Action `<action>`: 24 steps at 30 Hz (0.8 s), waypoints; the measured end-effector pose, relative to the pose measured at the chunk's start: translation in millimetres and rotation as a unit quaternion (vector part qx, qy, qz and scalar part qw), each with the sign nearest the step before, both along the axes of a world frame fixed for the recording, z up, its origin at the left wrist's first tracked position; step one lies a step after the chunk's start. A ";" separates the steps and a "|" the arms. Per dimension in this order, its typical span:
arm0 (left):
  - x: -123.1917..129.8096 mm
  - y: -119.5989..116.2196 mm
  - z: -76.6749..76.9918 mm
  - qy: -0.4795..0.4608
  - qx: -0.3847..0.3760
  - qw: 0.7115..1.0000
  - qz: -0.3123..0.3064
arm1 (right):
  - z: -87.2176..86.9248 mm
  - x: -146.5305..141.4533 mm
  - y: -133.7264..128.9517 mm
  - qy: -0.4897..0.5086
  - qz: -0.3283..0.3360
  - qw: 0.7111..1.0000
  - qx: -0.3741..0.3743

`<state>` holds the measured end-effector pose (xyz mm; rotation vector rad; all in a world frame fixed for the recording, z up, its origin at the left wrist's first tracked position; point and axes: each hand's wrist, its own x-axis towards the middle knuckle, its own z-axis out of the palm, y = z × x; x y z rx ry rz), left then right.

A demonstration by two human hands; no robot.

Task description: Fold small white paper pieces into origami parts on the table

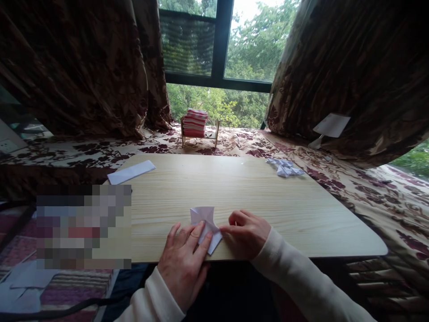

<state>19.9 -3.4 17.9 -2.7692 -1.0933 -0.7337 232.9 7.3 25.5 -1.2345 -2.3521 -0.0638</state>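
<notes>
A small creased piece of white paper [205, 214] lies on the pale wooden table [161, 192] near its front edge. My left hand [186, 255] rests on the lower left of the paper, fingers somewhat spread and fingertips pressing on it. At the paper's right edge is my right hand [250, 232], its index finger stretched to the edge and the other fingers curled. The thumb of the right hand is mostly hidden, so its hold on the paper edge looks like a pinch.
Folded white paper strips [132, 172] lie at the table's back left. Several folded paper pieces [284, 168] sit at the back right. Behind the table are a small rack with striped cloths [195, 123] and a white lamp [331, 125]. A pixelated patch covers the left side.
</notes>
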 end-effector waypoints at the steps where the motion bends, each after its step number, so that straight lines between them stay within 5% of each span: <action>1: 0.0 0.2 -0.2 0.001 0.003 1.000 -0.001 | -1.5 1.4 -2.9 0.018 -0.005 1.000 -0.006; 17: 0.1 1.2 4.5 -0.010 -0.010 1.000 0.000 | -2.5 -18.2 31.8 0.094 0.059 0.993 -0.039; 24: -0.6 1.4 4.3 -0.002 0.003 1.000 -0.005 | -10.3 -6.1 32.7 -0.056 0.092 0.986 0.125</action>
